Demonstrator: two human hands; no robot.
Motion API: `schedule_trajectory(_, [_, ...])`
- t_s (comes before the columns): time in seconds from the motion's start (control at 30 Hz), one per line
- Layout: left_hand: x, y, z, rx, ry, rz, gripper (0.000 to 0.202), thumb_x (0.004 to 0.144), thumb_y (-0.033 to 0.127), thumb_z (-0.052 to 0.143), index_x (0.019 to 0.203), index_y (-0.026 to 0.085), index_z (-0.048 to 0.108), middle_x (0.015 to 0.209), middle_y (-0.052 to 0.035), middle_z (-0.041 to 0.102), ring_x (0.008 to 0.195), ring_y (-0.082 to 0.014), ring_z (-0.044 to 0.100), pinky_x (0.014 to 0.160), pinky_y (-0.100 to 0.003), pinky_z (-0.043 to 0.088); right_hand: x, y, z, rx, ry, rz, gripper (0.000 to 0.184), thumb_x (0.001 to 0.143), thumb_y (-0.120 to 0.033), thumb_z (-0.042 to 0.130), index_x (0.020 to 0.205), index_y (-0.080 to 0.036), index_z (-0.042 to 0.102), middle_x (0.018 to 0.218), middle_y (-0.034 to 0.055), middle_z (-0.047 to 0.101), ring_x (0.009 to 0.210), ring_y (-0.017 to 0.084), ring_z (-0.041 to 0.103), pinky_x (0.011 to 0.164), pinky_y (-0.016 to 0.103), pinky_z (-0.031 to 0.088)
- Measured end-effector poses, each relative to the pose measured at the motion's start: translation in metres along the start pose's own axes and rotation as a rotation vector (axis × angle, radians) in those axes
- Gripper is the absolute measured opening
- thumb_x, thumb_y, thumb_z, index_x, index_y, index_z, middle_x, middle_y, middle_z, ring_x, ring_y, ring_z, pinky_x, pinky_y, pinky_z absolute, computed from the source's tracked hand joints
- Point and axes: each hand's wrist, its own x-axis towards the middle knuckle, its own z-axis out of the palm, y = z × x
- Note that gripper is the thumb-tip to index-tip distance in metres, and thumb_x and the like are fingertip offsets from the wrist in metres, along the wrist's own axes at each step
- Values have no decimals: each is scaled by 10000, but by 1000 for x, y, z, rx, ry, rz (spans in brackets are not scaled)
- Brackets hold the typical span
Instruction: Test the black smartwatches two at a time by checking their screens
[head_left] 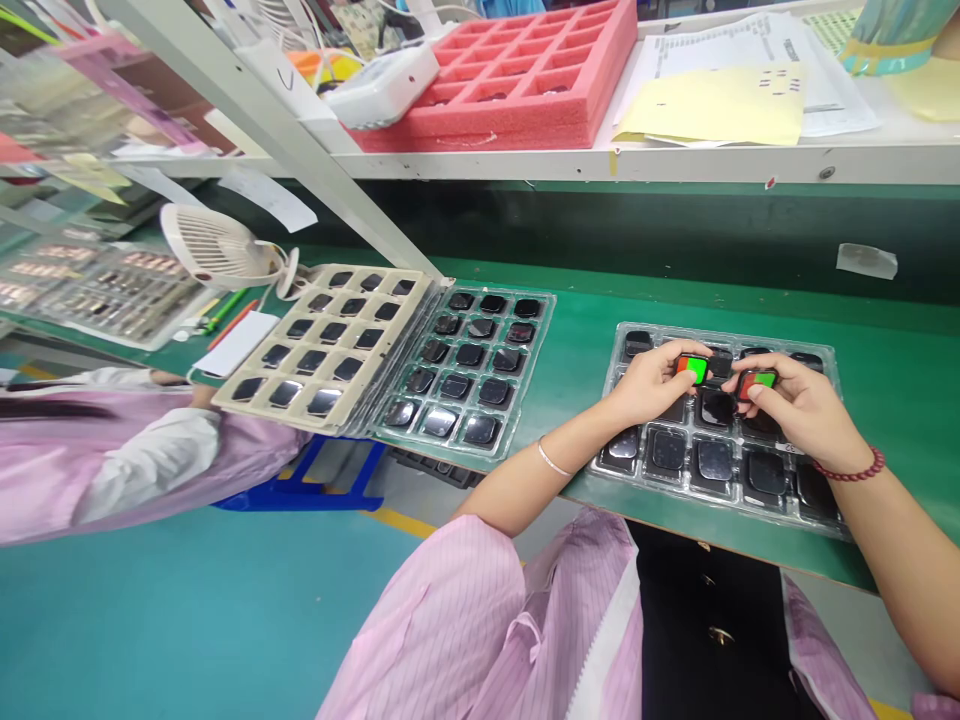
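Note:
My left hand is closed on a small square smartwatch whose lit screen shows red and green blocks. Beside it, my right hand grips a second smartwatch, also lit in red and green, with the thumb over part of its face. Both are held above a clear plastic tray on the green bench. Dark square watch bodies, such as one watch body in the near rows, sit in its pockets. My hands hide some of the far pockets.
Left of my arms lie another clear tray and a beige tray of dark watch bodies. A white fan stands behind. The shelf above holds a red foam tray and papers. A co-worker's sleeve is at left.

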Motion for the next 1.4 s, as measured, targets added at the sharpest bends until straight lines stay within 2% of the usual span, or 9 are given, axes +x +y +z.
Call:
schedule_trajectory(0.2, [-1,2,-1,157,14,-5,385,854,247,661,1234,196,627,1176,-85,690,911,-180,673,852,-331,577,1,0,0,26,3,21,313,899,-334,712,1201,-279,655,1073,65,769,741,201,721,674,348,637])
schedule_trajectory(0.4, [-3,2,-3,221,10,3,431,838,212,639,1267,212,608,1182,-69,684,860,-171,668,815,-322,582,1,0,2,31,17,16,376,862,-293,732,1224,-280,633,1107,69,754,768,211,721,685,363,647])
schedule_trajectory(0.6, [-3,1,-2,191,-14,20,514,823,163,601,1332,230,585,1262,-73,657,966,-191,693,880,-343,592,2,0,2,6,6,-14,429,847,-254,727,1260,-299,623,1146,63,739,832,229,741,766,392,652])
schedule_trajectory(0.67, [-2,0,-1,161,-26,31,547,834,158,578,1375,238,559,1304,-78,642,1015,-199,697,906,-354,592,3,1,1,-24,9,-23,414,863,-265,708,1267,-300,628,1112,55,748,798,224,745,797,415,650])
schedule_trajectory(0.83, [0,-3,-1,69,-59,38,569,858,149,524,1422,225,525,1399,-105,605,1067,-210,704,942,-390,596,3,3,1,-17,8,-8,421,855,-273,718,1265,-302,630,1135,58,748,819,234,748,814,428,650])
schedule_trajectory(1.0, [-2,1,1,41,-49,15,541,868,152,537,1404,226,549,1401,-98,617,1032,-195,715,954,-388,594,1,2,2,-5,13,20,379,842,-270,732,1209,-314,647,1063,45,754,794,234,728,742,400,650])
schedule_trajectory(1.17, [-3,8,0,61,-61,-34,470,924,215,520,1391,187,567,1301,-112,676,919,-178,724,858,-356,612,1,-2,2,-46,38,5,268,848,-297,729,1111,-303,679,962,53,764,772,252,712,660,398,624])
schedule_trajectory(1.3, [-4,10,-1,88,-67,-48,411,962,289,512,1349,194,608,1166,-97,739,841,-167,727,804,-325,607,1,-3,1,-66,42,-3,179,863,-331,721,1035,-290,694,862,37,748,677,226,693,602,367,606])
schedule_trajectory(1.4, [-4,11,-1,92,-68,-14,369,969,330,519,1280,186,653,1258,-110,708,898,-179,729,806,-311,603,1,-3,0,-76,41,-8,149,872,-348,719,1001,-278,695,828,35,734,635,203,665,572,340,589])
